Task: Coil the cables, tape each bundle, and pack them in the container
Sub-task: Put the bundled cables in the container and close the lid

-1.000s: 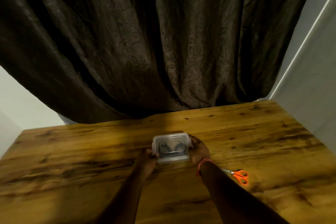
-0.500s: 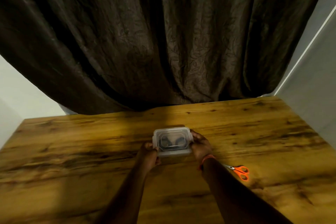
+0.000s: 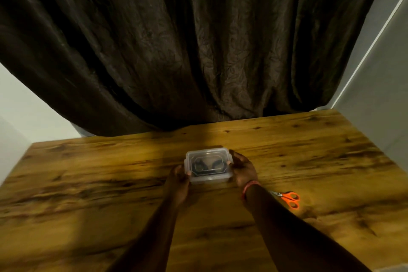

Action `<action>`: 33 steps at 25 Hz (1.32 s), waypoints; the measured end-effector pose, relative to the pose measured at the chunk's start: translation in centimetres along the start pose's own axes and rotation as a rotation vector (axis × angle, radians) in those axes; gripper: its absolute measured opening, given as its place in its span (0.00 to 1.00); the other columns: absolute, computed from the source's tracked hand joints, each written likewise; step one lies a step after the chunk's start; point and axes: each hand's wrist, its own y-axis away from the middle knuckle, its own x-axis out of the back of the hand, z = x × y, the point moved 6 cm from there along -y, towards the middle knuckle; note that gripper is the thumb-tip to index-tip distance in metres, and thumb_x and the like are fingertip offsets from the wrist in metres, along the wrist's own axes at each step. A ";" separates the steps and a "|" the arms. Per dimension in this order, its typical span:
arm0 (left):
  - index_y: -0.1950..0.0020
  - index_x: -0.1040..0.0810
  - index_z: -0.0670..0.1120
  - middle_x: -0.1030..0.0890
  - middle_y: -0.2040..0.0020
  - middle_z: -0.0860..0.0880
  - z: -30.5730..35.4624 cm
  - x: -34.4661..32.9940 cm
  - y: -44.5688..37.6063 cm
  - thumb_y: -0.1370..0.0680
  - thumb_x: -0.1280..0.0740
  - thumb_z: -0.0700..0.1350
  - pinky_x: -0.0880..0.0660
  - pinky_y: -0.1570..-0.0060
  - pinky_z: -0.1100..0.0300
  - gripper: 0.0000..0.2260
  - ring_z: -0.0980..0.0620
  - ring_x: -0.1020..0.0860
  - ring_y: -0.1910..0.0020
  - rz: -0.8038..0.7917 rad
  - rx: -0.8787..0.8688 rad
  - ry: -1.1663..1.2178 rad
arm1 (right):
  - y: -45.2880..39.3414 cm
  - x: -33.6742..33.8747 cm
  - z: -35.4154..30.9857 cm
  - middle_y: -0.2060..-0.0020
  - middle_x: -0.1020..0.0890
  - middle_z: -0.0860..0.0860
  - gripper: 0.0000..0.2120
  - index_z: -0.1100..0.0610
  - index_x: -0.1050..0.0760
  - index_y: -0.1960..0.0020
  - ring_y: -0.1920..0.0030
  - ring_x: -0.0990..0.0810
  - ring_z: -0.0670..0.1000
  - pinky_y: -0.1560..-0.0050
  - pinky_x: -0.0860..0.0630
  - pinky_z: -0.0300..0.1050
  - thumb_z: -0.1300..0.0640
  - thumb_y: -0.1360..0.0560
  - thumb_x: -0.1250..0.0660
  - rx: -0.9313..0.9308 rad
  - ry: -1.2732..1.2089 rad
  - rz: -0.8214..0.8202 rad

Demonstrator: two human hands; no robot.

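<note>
A small clear plastic container [image 3: 208,180] with its lid on sits on the wooden table [image 3: 309,161] near the middle. Dark coiled cables [image 3: 207,164] show dimly through the lid. My left hand [image 3: 177,180] grips the container's left side, thumb on the lid's edge. My right hand [image 3: 244,168] holds its right side, fingers along the lid rim. An orange band circles my right wrist.
Orange-handled scissors [image 3: 290,199] lie on the table just right of my right forearm. A dark brown curtain [image 3: 198,51] hangs behind the table's far edge. White walls stand close at left and right.
Both hands stay on the container. The view has tilted a little, so the table and container sit lower in the frame than before; the right fingers reach further along the lid.
</note>
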 end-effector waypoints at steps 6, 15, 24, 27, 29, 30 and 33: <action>0.33 0.25 0.46 0.24 0.37 0.43 2.6 -0.2 3.0 0.21 0.35 0.42 0.23 0.45 0.49 0.16 0.43 0.24 0.40 0.206 -0.545 -0.490 | 2.0 4.8 -2.6 0.43 0.17 0.53 0.16 0.53 0.20 0.39 0.43 0.21 0.57 0.39 0.25 0.51 0.52 0.23 0.40 0.434 0.520 0.176; 0.27 0.31 0.56 0.30 0.26 0.47 0.9 -18.2 14.5 0.21 0.48 0.59 0.29 0.35 0.38 0.24 0.41 0.33 0.26 -0.596 -0.914 -1.071 | 7.7 18.0 5.3 0.37 0.22 0.52 0.23 0.53 0.27 0.31 0.37 0.24 0.55 0.35 0.29 0.49 0.49 0.25 0.38 0.608 1.115 -0.057; 0.19 0.47 0.50 0.54 0.18 0.51 2.4 -19.7 12.4 0.20 0.53 0.62 0.53 0.22 0.45 0.31 0.46 0.59 0.20 -0.507 -0.746 -1.078 | 6.7 20.0 5.5 0.45 0.21 0.56 0.22 0.55 0.25 0.37 0.53 0.22 0.60 0.51 0.22 0.51 0.50 0.30 0.34 0.601 1.171 0.025; 0.20 0.43 0.46 0.52 0.18 0.50 4.5 -20.4 10.4 0.18 0.47 0.60 0.49 0.23 0.48 0.29 0.45 0.54 0.20 -0.443 -0.736 -1.069 | 4.5 19.1 5.1 0.39 0.23 0.56 0.22 0.54 0.24 0.35 0.49 0.23 0.61 0.49 0.21 0.52 0.53 0.27 0.42 0.488 1.235 0.024; 0.22 0.40 0.44 0.51 0.18 0.49 5.6 -20.8 8.9 0.18 0.47 0.59 0.47 0.23 0.47 0.29 0.44 0.52 0.20 -0.435 -0.705 -1.072 | 2.7 18.4 5.2 0.33 0.26 0.55 0.24 0.52 0.26 0.32 0.42 0.25 0.61 0.43 0.25 0.52 0.55 0.26 0.46 0.419 1.302 -0.007; 0.22 0.40 0.44 0.51 0.18 0.49 6.0 -20.9 8.2 0.17 0.47 0.59 0.46 0.24 0.47 0.28 0.43 0.52 0.20 -0.431 -0.687 -1.067 | 1.9 17.8 5.1 0.29 0.29 0.54 0.26 0.51 0.28 0.30 0.38 0.27 0.61 0.39 0.27 0.53 0.54 0.26 0.50 0.408 1.331 -0.037; 0.23 0.37 0.43 0.52 0.18 0.48 6.9 -21.3 6.7 0.17 0.47 0.58 0.46 0.24 0.46 0.27 0.42 0.51 0.20 -0.443 -0.651 -1.057 | 0.2 16.5 4.3 0.24 0.35 0.52 0.29 0.49 0.32 0.27 0.32 0.32 0.61 0.33 0.31 0.54 0.53 0.25 0.55 0.338 1.357 -0.062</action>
